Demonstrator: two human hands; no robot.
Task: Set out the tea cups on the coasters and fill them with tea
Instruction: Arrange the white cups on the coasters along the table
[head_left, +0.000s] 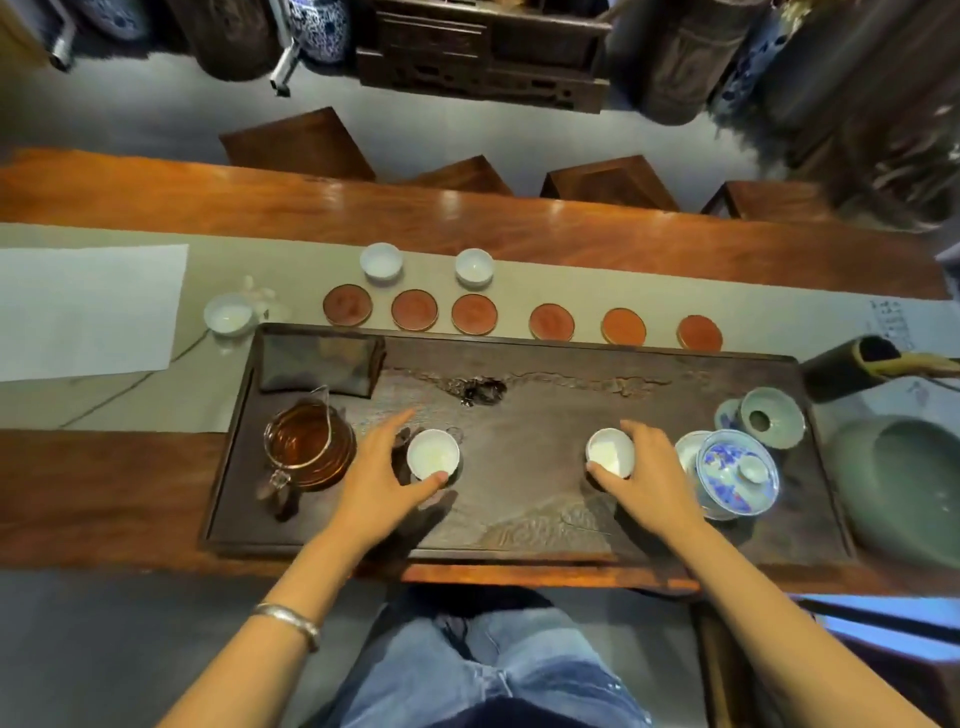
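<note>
Low in the frame, on the dark tea tray, the left hand pinches one white cup by its rim between thumb and fingers, and the right hand pinches a second cup the same way. These cups look light, thin, smooth and fragile, so the rim is a good place to hold. Higher up, six coasters wait bare, with two more cups behind them. Whether the held cups are lifted is hard to see.
</note>
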